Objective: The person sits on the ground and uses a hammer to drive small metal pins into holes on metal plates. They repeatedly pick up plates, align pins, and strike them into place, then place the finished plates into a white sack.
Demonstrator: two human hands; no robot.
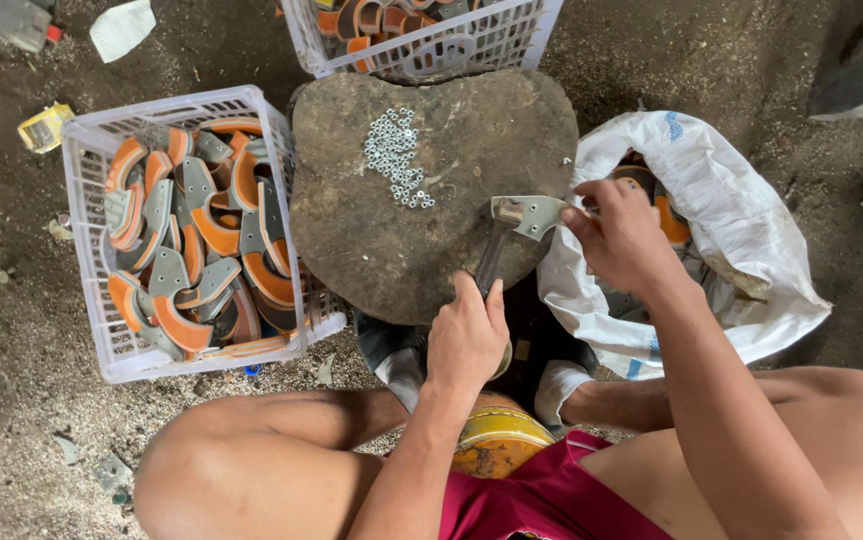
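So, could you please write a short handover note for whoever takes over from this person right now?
Left hand: gripping the hammer handle, head resting on the stone block.
Right hand: holding a grey metal piece at the block's edge.
Small nuts: piled on the block.
White crate on the left: full of grey-and-orange curved pieces.
White sack on the right: open, more pieces inside.
How many pieces are done or left cannot be told.

Soft even daylight, faint shadows, sharp
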